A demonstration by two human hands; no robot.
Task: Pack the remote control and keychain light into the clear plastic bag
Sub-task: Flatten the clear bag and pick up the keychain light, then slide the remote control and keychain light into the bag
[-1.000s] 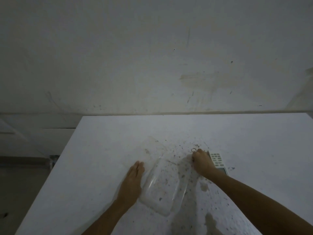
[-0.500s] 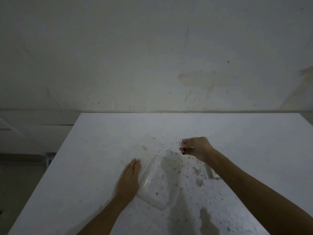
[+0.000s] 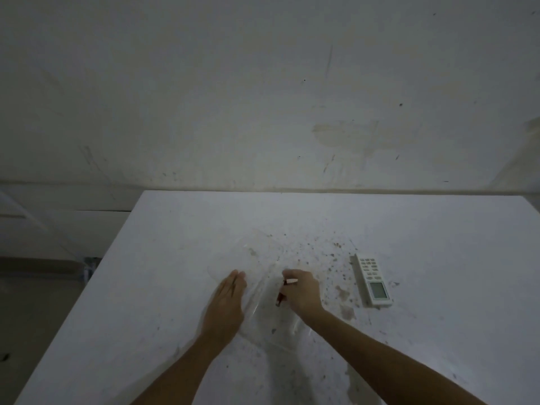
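A clear plastic bag (image 3: 268, 323) lies flat on the white table (image 3: 175, 229), in the middle near me. My left hand (image 3: 226, 305) rests flat on the bag's left edge, fingers together. My right hand (image 3: 301, 290) is over the bag's upper right part, fingers closed on a small keychain light (image 3: 281, 296) with a dark red body that hangs below the fingers. A white remote control (image 3: 372, 283) with grey buttons and a small screen lies on the table to the right of my right hand, apart from it.
The table top is stained with brown specks around the bag and the remote. A grey scuffed wall (image 3: 263, 97) rises right behind the table's far edge. The table's left edge drops to a dim floor (image 3: 35, 302).
My right hand picked up the keychain light beside the remote, lifted it, and carried it left over the bag. The remote is uncovered now. My left hand stayed on the bag.
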